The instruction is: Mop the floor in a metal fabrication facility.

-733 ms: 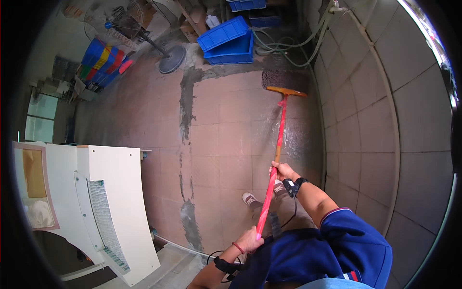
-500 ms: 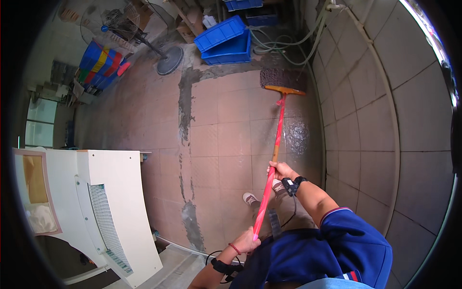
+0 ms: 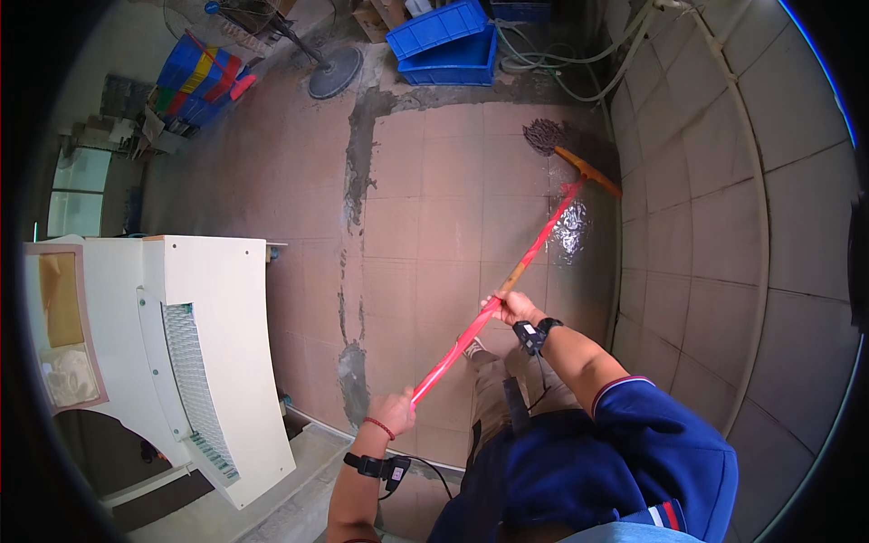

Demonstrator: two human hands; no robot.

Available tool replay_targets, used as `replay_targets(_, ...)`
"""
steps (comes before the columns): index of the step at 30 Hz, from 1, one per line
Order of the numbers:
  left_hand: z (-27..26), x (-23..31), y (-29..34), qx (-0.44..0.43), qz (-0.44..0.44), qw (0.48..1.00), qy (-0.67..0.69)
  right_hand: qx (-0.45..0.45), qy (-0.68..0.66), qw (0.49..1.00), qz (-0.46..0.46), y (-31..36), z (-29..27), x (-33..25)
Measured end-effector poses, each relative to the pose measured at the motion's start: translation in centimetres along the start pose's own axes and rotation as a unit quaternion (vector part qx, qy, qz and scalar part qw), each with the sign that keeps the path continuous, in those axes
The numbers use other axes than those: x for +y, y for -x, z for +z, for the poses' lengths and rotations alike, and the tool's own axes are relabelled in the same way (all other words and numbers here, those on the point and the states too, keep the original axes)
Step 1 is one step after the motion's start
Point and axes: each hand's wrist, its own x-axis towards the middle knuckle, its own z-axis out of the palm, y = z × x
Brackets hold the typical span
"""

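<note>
A mop with a pink-wrapped pole runs slantwise from lower left to upper right. My left hand is closed round the pole's near end. Further up, my right hand grips the pole just below a bare brownish stretch. At the far end an orange crossbar is tilted, its right end close to the tiled wall. Dark mop strands bunch on the floor beyond the bar's left end. A wet, shiny patch lies on the tiles beside the pole.
A tiled wall with a pipe rises on the right. Blue crates and a green hose lie at the back. A fan base and stacked coloured bins stand back left. A white cabinet-like unit fills the lower left.
My left hand has swung left with the pole's near end, so the pole slants more. The mop head has turned, its crossbar now angled toward the right wall.
</note>
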Motion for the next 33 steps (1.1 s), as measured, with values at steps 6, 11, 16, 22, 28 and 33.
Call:
replay_targets(6,-3.1,-1.6,-1.4,0.089,-0.004,0.993,-0.072,0.05,-0.096,0.992,-0.069,-4.3,1.0,-5.2)
replay_targets(11,-2.4,-3.6,-0.6,0.159,0.019,0.983,-0.087,0.216,-0.118,0.967,-0.066,-4.8,5.5,-6.6)
replay_targets(16,-0.9,-10.5,-1.0,0.248,0.026,0.966,-0.068,0.205,-0.147,0.961,-0.111,-5.0,10.9,-5.7)
replay_targets(22,-1.3,-17.9,-3.4,0.196,0.041,0.98,-0.011,0.244,-0.083,0.951,-0.171,-8.9,12.9,-2.8)
replay_targets(28,-5.4,-23.5,-8.0,0.123,0.095,0.987,-0.036,0.268,0.313,0.911,-0.017,-16.8,10.7,-1.1)
replay_targets(33,-10.8,-28.0,-10.2,0.122,0.083,0.988,-0.043,0.254,0.337,0.906,-0.03,-17.4,16.8,-0.6)
